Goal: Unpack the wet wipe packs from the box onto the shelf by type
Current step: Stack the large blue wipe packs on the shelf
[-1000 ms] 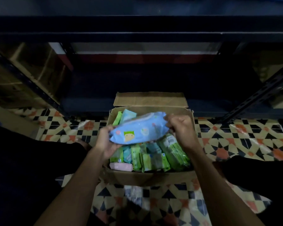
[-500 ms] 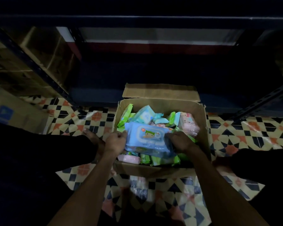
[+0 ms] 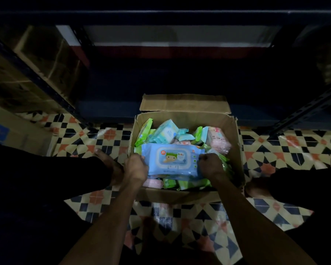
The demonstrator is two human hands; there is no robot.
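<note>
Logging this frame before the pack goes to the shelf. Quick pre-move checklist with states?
1. Both hands on the pack: ok. The left hand grips the left end of the blue pack, the right hand the right end.
2. Pack type readable: ok. Its label faces up, with a cartoon face.
3. Pack free of the box: cannot tell. It sits over the other packs in the box; contact underneath is hidden.
4. Path to the shelf: ok. Only the rear flap stands between.
5. Landing spot on the shelf: cannot tell. Too dark.
6. Feet clear of the box: ok. A foot rests to its left.
</note>
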